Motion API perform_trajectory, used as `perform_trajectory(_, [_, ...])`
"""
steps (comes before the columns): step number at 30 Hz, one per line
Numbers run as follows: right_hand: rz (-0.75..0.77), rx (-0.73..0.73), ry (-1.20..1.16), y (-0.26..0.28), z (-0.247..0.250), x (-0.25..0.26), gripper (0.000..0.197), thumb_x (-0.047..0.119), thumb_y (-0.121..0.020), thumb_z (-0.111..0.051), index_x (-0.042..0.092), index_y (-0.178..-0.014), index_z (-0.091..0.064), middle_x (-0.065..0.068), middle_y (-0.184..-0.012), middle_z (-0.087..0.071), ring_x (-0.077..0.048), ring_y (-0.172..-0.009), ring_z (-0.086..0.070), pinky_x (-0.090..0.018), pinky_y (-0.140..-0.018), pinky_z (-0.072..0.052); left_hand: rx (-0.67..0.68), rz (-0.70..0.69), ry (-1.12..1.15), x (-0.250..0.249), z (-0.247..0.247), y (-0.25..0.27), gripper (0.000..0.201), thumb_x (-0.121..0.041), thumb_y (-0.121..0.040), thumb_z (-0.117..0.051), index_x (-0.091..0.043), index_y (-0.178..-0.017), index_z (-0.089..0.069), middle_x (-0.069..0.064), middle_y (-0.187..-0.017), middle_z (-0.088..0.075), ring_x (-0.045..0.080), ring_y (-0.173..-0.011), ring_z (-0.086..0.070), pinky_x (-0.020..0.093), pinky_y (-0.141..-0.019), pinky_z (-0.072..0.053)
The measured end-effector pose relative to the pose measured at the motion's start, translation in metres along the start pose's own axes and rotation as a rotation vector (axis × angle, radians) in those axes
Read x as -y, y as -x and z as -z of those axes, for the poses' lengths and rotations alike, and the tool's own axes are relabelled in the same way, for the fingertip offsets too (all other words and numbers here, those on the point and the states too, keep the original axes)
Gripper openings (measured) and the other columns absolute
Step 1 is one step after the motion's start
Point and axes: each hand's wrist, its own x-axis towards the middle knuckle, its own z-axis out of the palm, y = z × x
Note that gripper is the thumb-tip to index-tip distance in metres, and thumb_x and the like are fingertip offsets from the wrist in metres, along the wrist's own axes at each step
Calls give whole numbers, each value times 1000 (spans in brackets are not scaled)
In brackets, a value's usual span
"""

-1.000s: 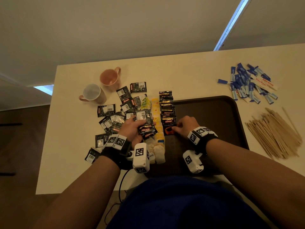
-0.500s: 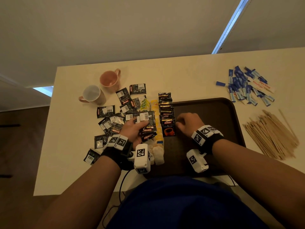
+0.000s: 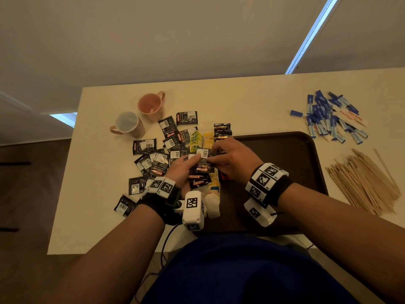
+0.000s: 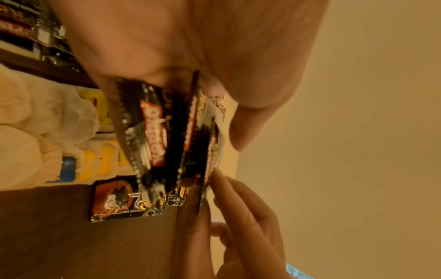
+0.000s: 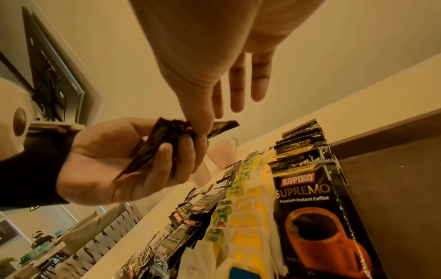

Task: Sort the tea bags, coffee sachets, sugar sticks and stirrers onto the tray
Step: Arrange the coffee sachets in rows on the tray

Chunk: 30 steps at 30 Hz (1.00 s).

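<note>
Since a second ago, both hands have lifted from the tray's (image 3: 291, 150) left edge and met above it: the left hand (image 3: 182, 170) clutches a fan of coffee sachets (image 3: 202, 165), and the right hand (image 3: 235, 159) pinches the top sachet's corner, other fingers straight. Tea bags (image 3: 213, 201) and a sachet row (image 3: 222, 130) line the tray; sugar sticks (image 3: 328, 117) and stirrers (image 3: 361, 181) wait on the table (image 3: 241, 102).

Tray (image 3: 306, 148) at bench (image 3: 241, 102) centre; coffee sachets (image 3: 166, 154) and mugs (image 3: 140, 115) left; sugar sticks (image 3: 328, 119) right, stirrers (image 3: 361, 183) nearer.
</note>
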Motion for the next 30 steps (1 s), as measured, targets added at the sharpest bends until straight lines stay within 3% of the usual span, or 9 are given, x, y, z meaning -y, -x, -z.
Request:
perform_trajectory(2, [16,-4,20,0,-1,0,22,16,-75,-82,18,-96,-78,-8,-97,-67,-29,-83,-60,-40,-63,-53,-2,72,98,-2,-2,4,26,-23,-100,-47,-5,-114,-59,17,-92,-69,29,-80,-67,41,-68,-53])
perform_trajectory(5, [8,-25,18,1,0,-2,25,13,-77,-79,16,-102,-76,-7,-97,-68,-28,-85,-61,-39,-64,-53,-2,58,107,-5,-2,5,21,-7,-97,-38,-7,-108,-56,18,-96,-66,31,-83,-64,43,-66,-50])
perform_trajectory(10, [-108,-73,-69,4,8,-12,22,7,-83,-73,9,-105,-74,-7,-91,-70,-24,-83,-64,-35,-70,-54,-24,46,160,-7,1,3,33,6,-94,-34,-7,-119,-52,25,-106,-66,35,-85,-69,49,-68,-56])
perform_trajectory(13, [-285,-87,-186,11,19,-18,16,8,-87,-69,10,-102,-75,-5,-86,-71,-16,-77,-64,-32,-73,-54,-38,38,173,-4,2,0,38,7,-93,-33,-3,-125,-51,26,-105,-67,34,-79,-71,45,-61,-60])
perform_trajectory(17, [-586,98,-338,27,22,-33,13,15,-88,-69,15,-99,-75,1,-88,-73,-12,-82,-67,-32,-82,-55,-62,20,177,-3,1,-1,41,9,-92,-33,-1,-128,-50,26,-97,-68,34,-72,-72,45,-59,-60])
perform_trajectory(21, [-788,266,-462,42,6,-46,6,14,-88,-68,19,-89,-71,-2,-79,-73,-13,-72,-71,-31,-75,-60,-88,12,169,-6,-2,1,40,11,-93,-33,-1,-128,-48,26,-99,-65,32,-64,-73,40,-48,-57])
perform_trajectory(24, [-847,358,-474,50,-8,-53,8,16,-89,-69,23,-83,-69,-1,-78,-73,-13,-71,-71,-26,-70,-58,-80,5,163,-6,-2,0,45,10,-93,-32,1,-136,-44,28,-103,-64,34,-66,-73,40,-50,-57])
perform_trajectory(27, [-895,394,-452,52,-17,-56,10,19,-88,-69,25,-81,-69,1,-78,-72,-10,-71,-69,-17,-60,-50,-68,8,173,-6,-2,0,46,10,-93,-32,1,-137,-43,29,-106,-63,34,-67,-73,40,-50,-58])
perform_trajectory(30, [-936,399,-459,50,-24,-57,6,21,-89,-69,22,-82,-69,0,-78,-72,-8,-66,-68,-14,-55,-47,-77,8,178,-6,-1,-1,44,10,-94,-33,-1,-134,-44,28,-106,-64,33,-68,-73,40,-51,-58])
